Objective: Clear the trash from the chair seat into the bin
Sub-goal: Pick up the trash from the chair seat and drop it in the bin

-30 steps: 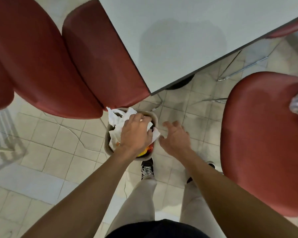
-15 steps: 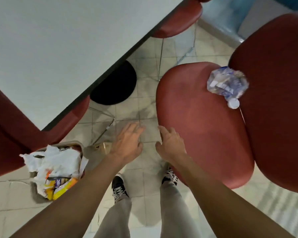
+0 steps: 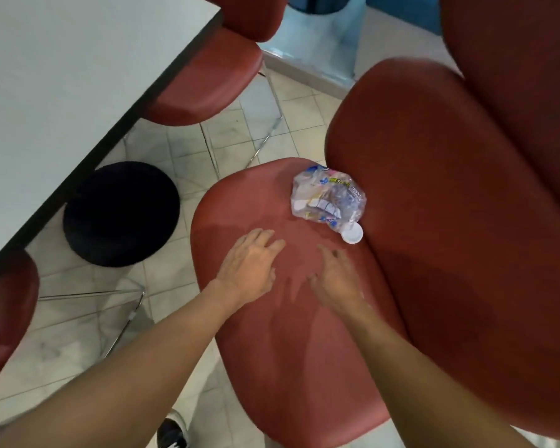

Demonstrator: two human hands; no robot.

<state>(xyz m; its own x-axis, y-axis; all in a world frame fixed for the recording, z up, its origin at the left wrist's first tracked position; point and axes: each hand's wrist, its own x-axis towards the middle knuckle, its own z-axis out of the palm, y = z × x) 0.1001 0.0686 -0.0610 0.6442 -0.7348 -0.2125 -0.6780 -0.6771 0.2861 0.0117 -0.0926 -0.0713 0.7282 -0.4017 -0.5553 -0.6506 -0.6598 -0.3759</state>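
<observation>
- My left hand [image 3: 251, 270] and right hand [image 3: 335, 279] hover over the red chair seat [image 3: 272, 367], fingers spread, holding nothing.
- A crushed plastic bottle [image 3: 328, 197] lies just beyond them.

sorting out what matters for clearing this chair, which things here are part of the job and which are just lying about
Part of the job:
- crushed plastic bottle with its white cap, lying on the chair seat near the backrest
- left hand and right hand, both open over the seat, not touching the bottle

Just lying about:
- white table
- black round table base
- other red chair

The bin is out of view.
</observation>
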